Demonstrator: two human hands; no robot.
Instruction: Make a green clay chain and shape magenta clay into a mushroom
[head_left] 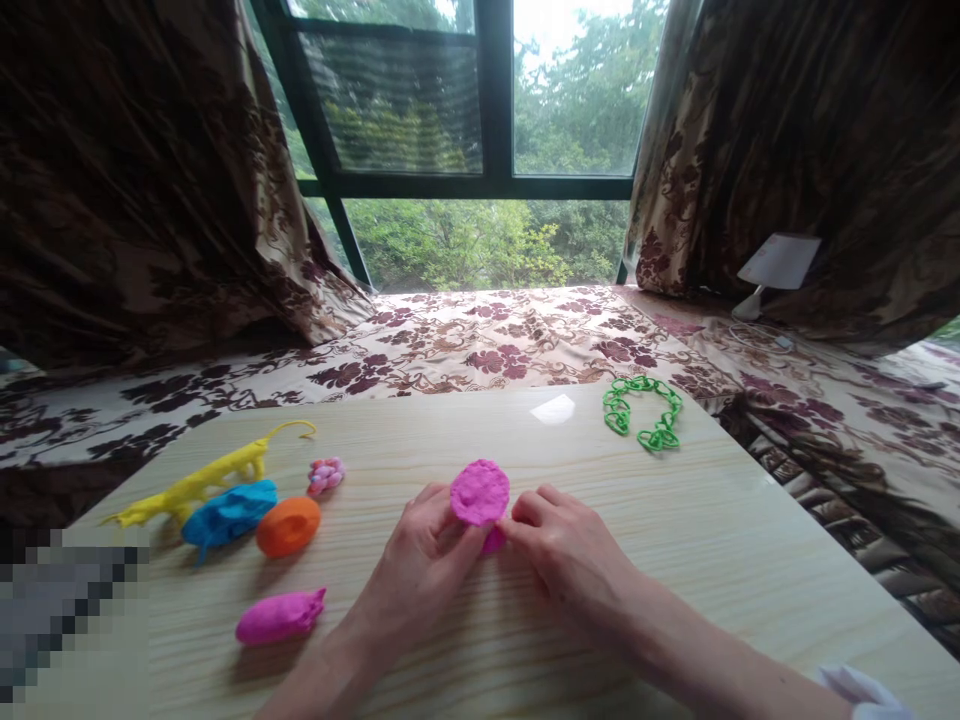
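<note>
Over the middle of the table, my left hand (424, 548) grips a piece of bright pink modelling clay (480, 488) between thumb and fingers. The clay has a round, bumpy, slightly hollowed top, and a narrower pink part shows beneath it. On its right side, the closed fingertips of my right hand (564, 545) pinch at the lower edge of the clay. The underside is mostly hidden by my fingers. Nearest my left forearm lies a separate pink clay roll (279, 618) with a crimped end.
To the left lie a yellow clay animal figure (214, 478), a blue clay shape (231, 515), an orange clay disc (289, 527) and a small pink-and-red beaded cluster (326, 476). A green chain (643, 395) rests at the far right of the table (720, 570). Beyond stands a white lamp (780, 262).
</note>
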